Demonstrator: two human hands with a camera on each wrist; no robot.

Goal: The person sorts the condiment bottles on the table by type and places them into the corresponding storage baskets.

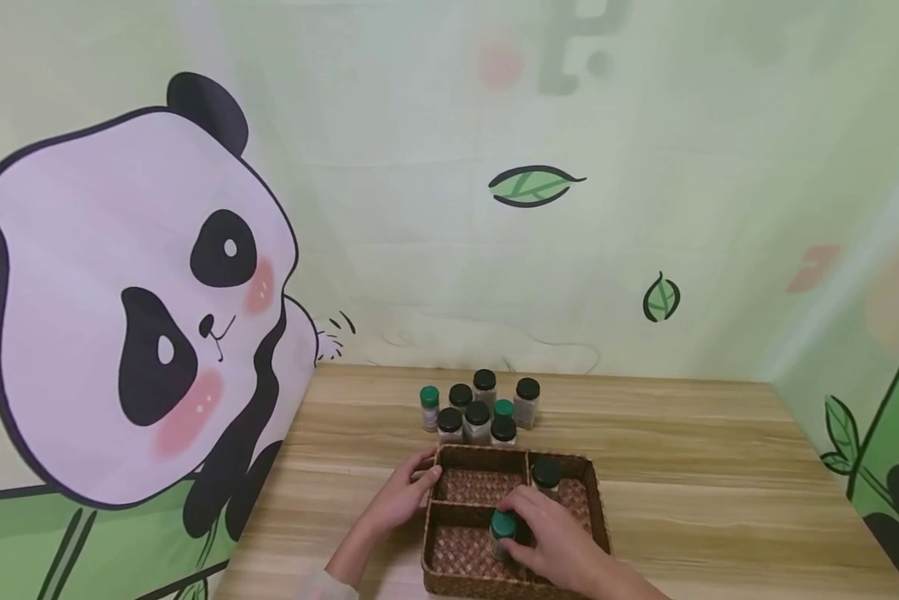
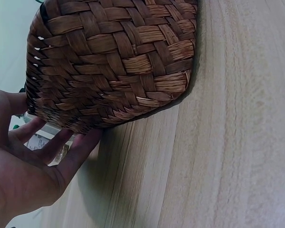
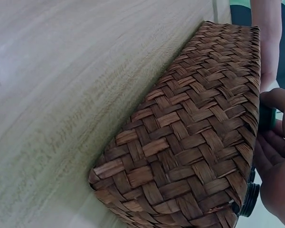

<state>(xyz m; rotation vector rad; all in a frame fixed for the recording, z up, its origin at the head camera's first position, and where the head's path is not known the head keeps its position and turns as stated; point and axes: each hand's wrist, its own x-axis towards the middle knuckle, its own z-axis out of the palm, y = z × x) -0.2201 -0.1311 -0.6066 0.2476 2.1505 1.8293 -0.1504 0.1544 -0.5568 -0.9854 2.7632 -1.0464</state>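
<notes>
A brown woven basket [image 1: 467, 581] with dividers rests on the wooden table. My left hand [image 1: 400, 498] holds it at the back left corner, thumb by the rim and fingers against the outer wall [image 2: 118, 61]. Between thumb and fingers, my right hand [image 1: 561, 537] pinches a small green-capped spice jar [image 1: 503, 527], which is in the front left compartment. The lower part of that jar is partly hidden by the hand. Behind the right hand, a black-capped jar [image 1: 546, 473] stands in the right compartment. In the right wrist view, the basket's side covers most of the jars.
Several spice jars stand grouped behind the basket, among them a green-capped one [image 1: 430, 407] at the left and a taller black-capped one [image 1: 527, 402] at the right. A fabric backdrop [image 1: 419, 208] with a panda print hangs at the table's back edge.
</notes>
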